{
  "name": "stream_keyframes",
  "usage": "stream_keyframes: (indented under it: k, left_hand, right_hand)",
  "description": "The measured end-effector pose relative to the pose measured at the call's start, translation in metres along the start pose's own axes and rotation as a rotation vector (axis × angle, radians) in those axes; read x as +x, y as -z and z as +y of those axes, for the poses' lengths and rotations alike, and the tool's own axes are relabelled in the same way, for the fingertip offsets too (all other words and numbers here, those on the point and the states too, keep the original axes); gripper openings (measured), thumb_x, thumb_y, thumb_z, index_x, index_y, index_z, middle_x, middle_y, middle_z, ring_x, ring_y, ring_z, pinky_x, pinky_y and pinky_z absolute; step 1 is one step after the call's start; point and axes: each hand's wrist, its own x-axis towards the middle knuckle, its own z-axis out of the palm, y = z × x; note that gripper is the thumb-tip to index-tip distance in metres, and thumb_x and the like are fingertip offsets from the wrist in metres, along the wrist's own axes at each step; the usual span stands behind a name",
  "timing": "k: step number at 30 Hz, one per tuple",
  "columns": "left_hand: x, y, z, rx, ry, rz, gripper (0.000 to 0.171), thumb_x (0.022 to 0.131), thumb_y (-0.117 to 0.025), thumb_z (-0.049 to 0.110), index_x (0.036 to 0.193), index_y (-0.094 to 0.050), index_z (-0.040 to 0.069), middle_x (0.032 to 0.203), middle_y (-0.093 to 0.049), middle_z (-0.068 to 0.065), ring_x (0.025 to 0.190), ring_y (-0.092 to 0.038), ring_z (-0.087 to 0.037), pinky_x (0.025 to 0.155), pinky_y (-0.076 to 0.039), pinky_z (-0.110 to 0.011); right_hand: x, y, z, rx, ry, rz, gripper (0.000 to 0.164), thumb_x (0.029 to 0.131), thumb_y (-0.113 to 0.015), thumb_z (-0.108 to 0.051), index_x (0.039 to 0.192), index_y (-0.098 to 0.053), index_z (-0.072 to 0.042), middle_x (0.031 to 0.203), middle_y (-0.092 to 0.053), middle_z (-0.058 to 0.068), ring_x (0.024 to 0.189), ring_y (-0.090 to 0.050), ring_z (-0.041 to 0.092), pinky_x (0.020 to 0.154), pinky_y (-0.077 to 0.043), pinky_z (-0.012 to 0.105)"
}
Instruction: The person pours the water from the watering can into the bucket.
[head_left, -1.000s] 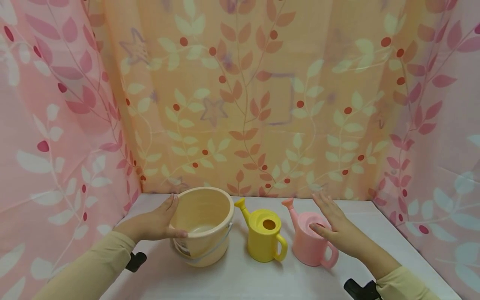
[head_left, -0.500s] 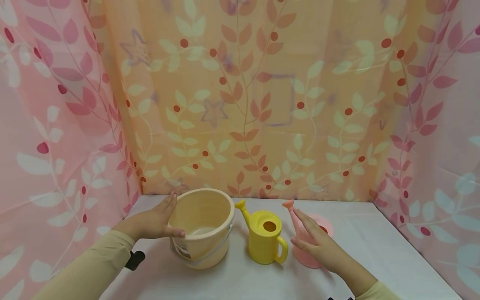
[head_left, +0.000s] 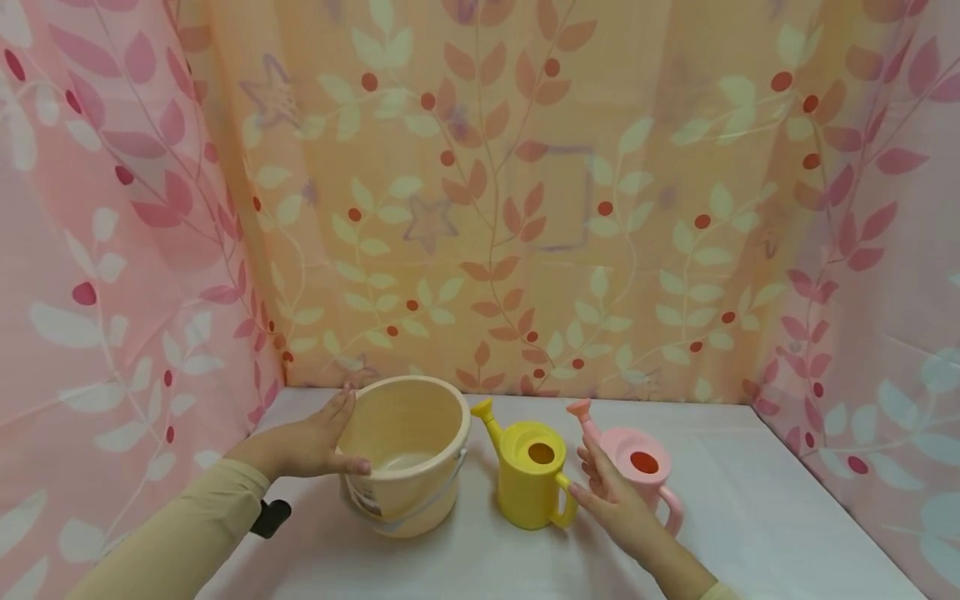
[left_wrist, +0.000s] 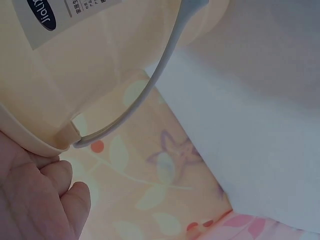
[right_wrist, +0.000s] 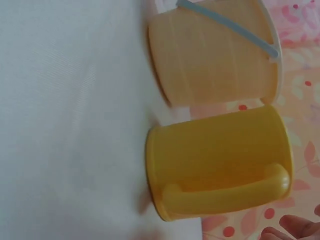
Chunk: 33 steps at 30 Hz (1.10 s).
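Both spread: left hand [head_left: 307, 443] on the bucket [head_left: 408, 490], right hand [head_left: 618, 504] beside the yellow watering can [head_left: 528, 492], probably light, stiff, best gripped by its handle [right_wrist: 225, 199].

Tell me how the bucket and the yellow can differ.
The bucket is cream and larger; the yellow can is smaller. The bucket has a thin bail; the yellow can has a thick side handle and a spout. Both stand upright on the table.
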Motion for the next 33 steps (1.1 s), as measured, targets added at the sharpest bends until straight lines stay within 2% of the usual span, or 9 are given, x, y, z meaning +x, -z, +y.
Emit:
stream_keyframes:
  k: [5,11,14,18,23,28,33]
  left_hand:
    - [0.000,-0.001,-0.001,0.001,0.003,-0.009,0.115,0.074,-0.063,0.060,0.138,-0.007,-0.017,0.146,0.001,-0.034,0.134,-0.007,-0.045,0.104,-0.019,-0.057]
    - [0.001,-0.003,-0.006,0.003,0.003,-0.020,0.116,0.074,-0.063,0.061,0.139,-0.005,-0.016,0.146,0.002,-0.033,0.134,-0.006,-0.045,0.104,-0.020,-0.057]
    - [0.002,-0.002,-0.006,0.003,0.005,-0.020,0.117,0.073,-0.063,0.061,0.139,-0.005,-0.016,0.146,0.003,-0.033,0.134,-0.007,-0.046,0.103,-0.020,-0.058]
    - [0.003,-0.002,-0.006,0.008,0.026,-0.025,0.117,0.073,-0.061,0.064,0.140,-0.004,-0.014,0.147,0.004,-0.031,0.135,-0.007,-0.044,0.104,-0.020,-0.057]
    - [0.000,-0.002,-0.004,0.006,0.021,-0.016,0.117,0.073,-0.061,0.064,0.140,-0.005,-0.015,0.147,0.003,-0.032,0.135,-0.007,-0.045,0.103,-0.020,-0.058]
    - [-0.001,-0.003,-0.004,0.009,0.013,-0.009,0.116,0.074,-0.062,0.061,0.139,-0.005,-0.016,0.146,0.003,-0.033,0.134,-0.007,-0.045,0.104,-0.020,-0.057]
    - [0.002,-0.003,-0.005,0.001,0.008,-0.003,0.116,0.074,-0.063,0.061,0.140,-0.004,-0.015,0.147,0.003,-0.032,0.135,-0.008,-0.044,0.104,-0.020,-0.057]
  right_hand:
    - [0.002,-0.011,0.013,0.004,-0.072,0.015,0.074,0.087,-0.062,-0.029,0.147,-0.019,-0.016,0.141,-0.036,0.017,0.127,-0.037,0.035,0.101,-0.034,0.047]
    - [0.004,-0.024,0.027,0.007,-0.116,0.047,0.069,0.086,-0.063,-0.028,0.143,-0.027,-0.012,0.127,-0.047,0.014,0.106,-0.052,0.024,0.083,-0.049,0.035]
    - [0.006,-0.029,0.029,-0.009,-0.114,0.100,0.063,0.086,-0.064,-0.027,0.138,-0.034,-0.009,0.118,-0.051,0.013,0.100,-0.054,0.021,0.080,-0.049,0.032]
    - [0.008,-0.034,0.033,-0.007,-0.123,0.138,0.047,0.087,-0.063,-0.026,0.123,-0.044,-0.004,0.106,-0.054,0.009,0.096,-0.052,0.020,0.078,-0.048,0.029]
    - [0.007,-0.039,0.041,0.026,-0.126,0.101,0.028,0.089,-0.059,-0.023,0.104,-0.048,-0.002,0.090,-0.051,0.006,0.085,-0.048,0.018,0.071,-0.043,0.025]
    - [0.008,-0.042,0.047,0.077,-0.128,0.045,0.030,0.093,-0.052,-0.031,0.100,-0.049,-0.002,0.090,-0.051,0.006,0.087,-0.048,0.018,0.074,-0.041,0.027]
    - [0.012,-0.041,0.052,0.133,-0.073,0.072,0.040,0.098,-0.038,-0.036,0.099,-0.051,0.002,0.092,-0.057,0.012,0.089,-0.053,0.018,0.080,-0.043,0.028]
